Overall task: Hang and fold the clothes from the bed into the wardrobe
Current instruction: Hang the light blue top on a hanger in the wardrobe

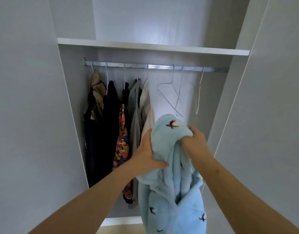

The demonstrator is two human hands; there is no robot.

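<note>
Wardrobe (153, 47), mid-task: you're holding a light-blue fleece garment (172, 166) up at 5 o'clock in frame, left hand (148, 149) gripping its bunched side, right hand (196, 139) clenching its top edge. Several hung clothes (111, 124) are filling the rail (155, 67) approx. 10 o'clock; bare wire hangers (175, 97) are dangling at 12 o'clock of the garment, which isn't hung yet.

I noted a pale blue fleece garment (174, 191) with small dark bird-like motifs, bunched and hanging limp before the open wardrobe (74, 102). The left hand (147, 154) and right hand (196, 141) gripped its upper end. On the rail (158, 67), hung clothes (111, 124) sat at left, three bare wire hangers (172, 93) at right.
</note>
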